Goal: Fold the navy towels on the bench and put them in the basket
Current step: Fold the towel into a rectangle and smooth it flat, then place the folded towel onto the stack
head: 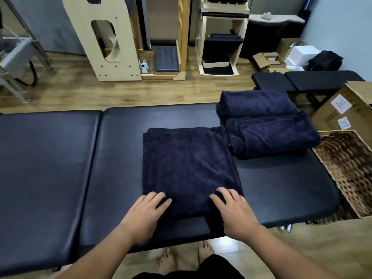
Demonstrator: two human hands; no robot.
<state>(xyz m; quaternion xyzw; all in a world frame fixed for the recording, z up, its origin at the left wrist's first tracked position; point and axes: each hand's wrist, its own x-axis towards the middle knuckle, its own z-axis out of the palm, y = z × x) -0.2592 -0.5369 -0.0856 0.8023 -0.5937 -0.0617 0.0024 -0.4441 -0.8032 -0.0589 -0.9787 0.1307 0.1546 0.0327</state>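
The padded black bench (60,168) runs across the view, its left section bare from the seam to the frame edge, and a strip of bare vinyl lies along the near edge on either side of the hands. On the right, the bench's rounded end stops just beside the woven basket (350,164), which stands on the wooden floor (141,93) and is cut off by the right frame edge, so its full shape cannot be seen; its inside is too dark and patterned to make out well. A half-folded navy towel (187,168) lies flat in the middle of the right section, roughly square, with its near edge close to the bench's near edge and slight creases across its nap. The left hand (145,214) rests on the towel's near-left corner, fingers straight and spread, its grip apart and clamping nothing. The right hand (233,212) rests likewise on the near-right corner, fingers straight and apart. Just behind and to the right, touching the flat towel's far-right corner, sit two folded navy towels (269,133), one behind the other, the farther one reaching the bench's far edge. How many layers each holds is hard to tell. Cardboard boxes (342,109) stand beyond the basket, partly cut off.
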